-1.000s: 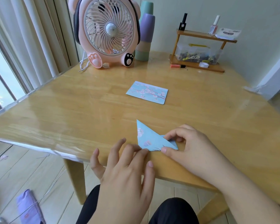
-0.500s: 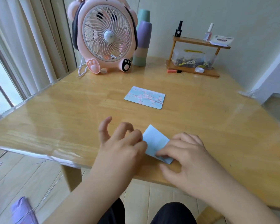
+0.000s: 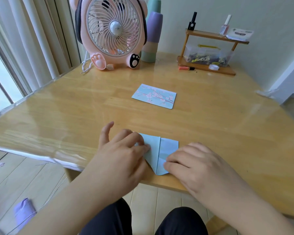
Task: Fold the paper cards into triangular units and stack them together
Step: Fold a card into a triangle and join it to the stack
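A light blue folded paper card [image 3: 167, 147] lies plain side up near the front edge of the wooden table [image 3: 75, 116]. Its two flaps meet at a centre seam and taper to a point toward me. My left hand [image 3: 124, 158] presses its fingertips on the left flap. My right hand [image 3: 199, 165] presses its fingertips on the lower part of the right flap. A second card [image 3: 154, 96], flat and printed with pink blossoms on blue, lies further back in the middle of the table.
A pink desk fan [image 3: 111, 33] and stacked cups [image 3: 151, 38] stand at the back. A small wooden shelf [image 3: 209, 53] with bottles and a clear box sits back right, with an orange marker [image 3: 186, 68] and a tape roll [image 3: 213, 67] on it.
The paper went from a printed-side triangle to a plain-side shape with two flaps meeting at a seam. My left hand moved from the table edge up onto the left flap.
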Demonstrator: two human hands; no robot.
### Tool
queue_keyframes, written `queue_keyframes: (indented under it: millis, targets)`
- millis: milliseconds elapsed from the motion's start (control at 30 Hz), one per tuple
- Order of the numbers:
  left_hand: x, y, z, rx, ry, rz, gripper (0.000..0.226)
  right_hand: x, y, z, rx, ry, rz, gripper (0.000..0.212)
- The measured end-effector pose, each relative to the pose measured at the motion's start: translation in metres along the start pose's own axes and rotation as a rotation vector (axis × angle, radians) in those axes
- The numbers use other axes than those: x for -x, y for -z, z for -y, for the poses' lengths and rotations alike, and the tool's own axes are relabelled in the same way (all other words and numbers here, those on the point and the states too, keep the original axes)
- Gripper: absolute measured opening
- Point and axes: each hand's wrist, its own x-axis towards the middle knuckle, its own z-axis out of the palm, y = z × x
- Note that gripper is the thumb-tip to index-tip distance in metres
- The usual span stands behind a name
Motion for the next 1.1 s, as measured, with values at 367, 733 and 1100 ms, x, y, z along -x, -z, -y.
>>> queue_keyframes:
  millis: [367, 733, 1100]
  targets:
    - [0.009, 0.000, -0.015, 0.147, 0.267, 0.151, 0.049, 0.010, 0.002, -0.005, -0.567, -0.253, -0.062, 0.013]
    - [0.027, -0.011, -0.022, 0.338, 0.029, -0.059, 0.026, -0.006, 0.006, -0.003, -0.783, -0.591, 0.101, 0.017]
    - [0.055, -0.021, -0.045, 0.150, 0.073, -0.107, 0.036, -0.024, 0.002, 0.002, -0.727, -0.678, 0.134, 0.016]
